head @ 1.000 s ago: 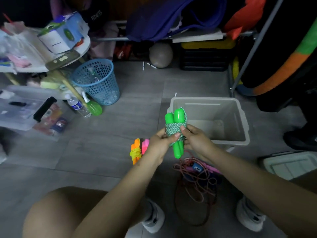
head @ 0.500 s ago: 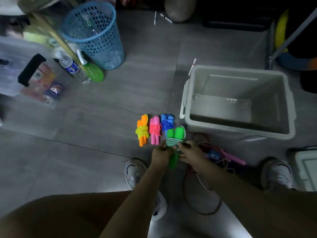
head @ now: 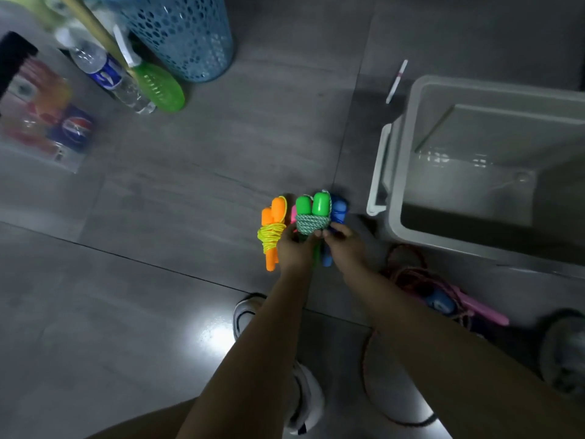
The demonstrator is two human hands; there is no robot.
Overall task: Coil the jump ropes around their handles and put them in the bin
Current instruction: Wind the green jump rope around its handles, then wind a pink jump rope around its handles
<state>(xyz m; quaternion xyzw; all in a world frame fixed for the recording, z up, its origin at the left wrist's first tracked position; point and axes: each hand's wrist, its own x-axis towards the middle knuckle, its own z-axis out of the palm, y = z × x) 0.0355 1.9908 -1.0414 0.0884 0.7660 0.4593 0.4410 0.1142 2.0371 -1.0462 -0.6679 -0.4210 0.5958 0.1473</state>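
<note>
Step in hand: finishing the coil on the green rope (head: 311, 213). Left hand (head: 294, 250) and right hand (head: 343, 245) both grip its handles below the wrapped cord. Next: carry it rightward, past the fingers, into the bin (head: 399, 172).

Both hands hold the green jump rope (head: 311, 213), handles paired, speckled cord wound around their middle. Left hand (head: 292, 250) grips the bundle from the left, right hand (head: 345, 245) from the right, fingertips at the coil's lower edge. Just left of the grip: orange jump rope (head: 271, 231), yellow cord coiled, lying on the floor (head: 190, 201). Behind the grip, partly hidden: blue jump rope (head: 338, 210). Right of the grip: grey bin (head: 399, 153). Below right of it: loose tangled ropes (head: 421, 280). Far upper left: blue basket (head: 183, 30).
</note>
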